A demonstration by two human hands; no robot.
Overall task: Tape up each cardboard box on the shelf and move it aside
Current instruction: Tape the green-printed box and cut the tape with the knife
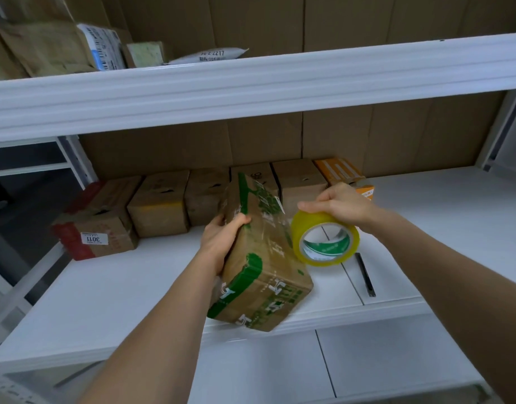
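A brown cardboard box with green print [259,258] is tilted at the front of the white shelf [119,287], its near corner past the shelf edge. My left hand [221,240] grips its left side, thumb on the top face. My right hand [338,204] holds a yellowish tape roll [324,240] from above, pressed against the box's right side. Clear tape shines across the box's top face. Behind, a row of several brown boxes [160,205] stands against the back of the shelf.
A box with red sides and a "3011" label [96,228] sits at the left end of the row, an orange box [344,173] at the right end. A thin black tool [365,274] lies on the shelf right of the tape. Parcels [105,46] fill the upper shelf.
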